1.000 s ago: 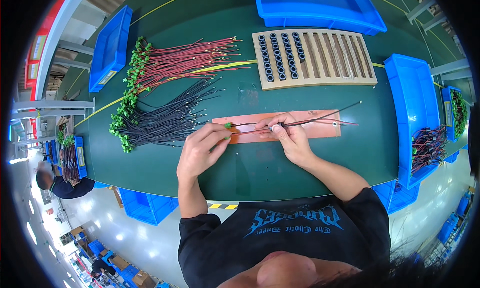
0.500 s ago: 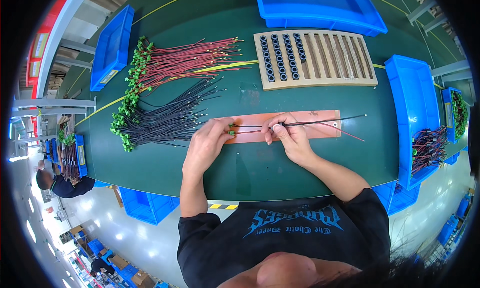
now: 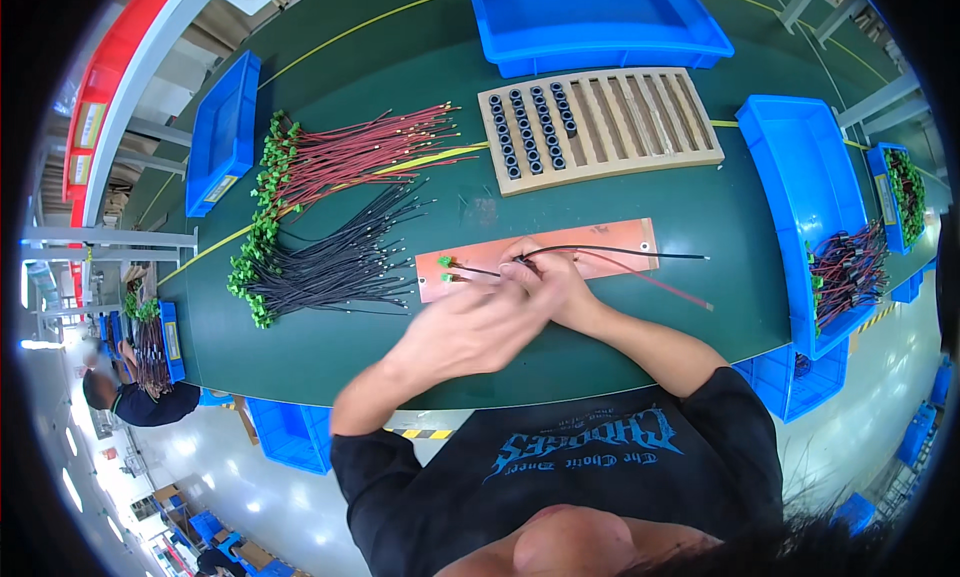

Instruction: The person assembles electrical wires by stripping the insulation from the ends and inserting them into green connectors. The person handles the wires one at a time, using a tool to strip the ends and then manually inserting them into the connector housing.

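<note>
My right hand (image 3: 568, 289) is closed around a black wire (image 3: 630, 250) and a red wire (image 3: 660, 289), above a copper-coloured strip (image 3: 480, 253). A small dark piece (image 3: 522, 261) shows at its fingertips; its shape is partly hidden. The wires' free ends stick out to the right. Leftward they run to two green connectors (image 3: 446, 269) lying over the strip's left end. My left hand (image 3: 470, 329) reaches across to the right hand, its fingers at the dark piece. Motion blur hides whether they grip anything.
Bunches of red wires (image 3: 370, 149) and black wires (image 3: 340, 255) with green connectors lie left. A slotted tray (image 3: 640, 117) beyond the strip holds several black rings. Blue bins stand at the back (image 3: 610, 27), the left (image 3: 222, 127) and the right (image 3: 800, 177), the last holding wire assemblies.
My left hand has left the green connectors and swung right to my right hand. The connectors now lie uncovered. The wires have shifted slightly, and the whole view has shifted a little.
</note>
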{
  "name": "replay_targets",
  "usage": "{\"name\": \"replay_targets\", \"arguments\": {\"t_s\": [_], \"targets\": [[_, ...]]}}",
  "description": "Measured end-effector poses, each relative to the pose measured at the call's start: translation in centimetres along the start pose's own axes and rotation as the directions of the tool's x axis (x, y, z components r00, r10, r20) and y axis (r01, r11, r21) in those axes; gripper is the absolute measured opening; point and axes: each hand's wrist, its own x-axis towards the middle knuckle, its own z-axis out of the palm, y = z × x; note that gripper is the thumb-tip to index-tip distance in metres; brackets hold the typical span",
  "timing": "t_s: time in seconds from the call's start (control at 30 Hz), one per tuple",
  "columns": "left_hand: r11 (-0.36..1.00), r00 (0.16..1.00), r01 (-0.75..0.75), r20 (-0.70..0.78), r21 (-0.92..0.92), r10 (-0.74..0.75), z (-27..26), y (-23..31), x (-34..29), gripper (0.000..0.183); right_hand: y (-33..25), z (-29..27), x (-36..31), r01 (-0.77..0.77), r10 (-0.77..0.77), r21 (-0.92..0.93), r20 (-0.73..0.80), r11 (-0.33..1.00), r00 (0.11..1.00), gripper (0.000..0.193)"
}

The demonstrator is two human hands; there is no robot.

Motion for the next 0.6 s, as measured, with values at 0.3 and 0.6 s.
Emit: {"name": "replay_targets", "arguments": {"t_s": [0.3,0.6], "targets": [[0.963,0.942,0.092,0.291,0.253,-0.167,0.8,-4.9,1.7,0.036,-0.4,-0.2,0.4,-0.141,0.15,0.29,-0.008,0.946,0.989,0.015],[0.37,0.404,0.558,-0.146,-0.743,-0.903,5.3,-3.7,-3.6,0.023,-0.2,0.0,-0.4,0.0,0.009,0.185,-0.045,0.983,0.999,0.021]]}}
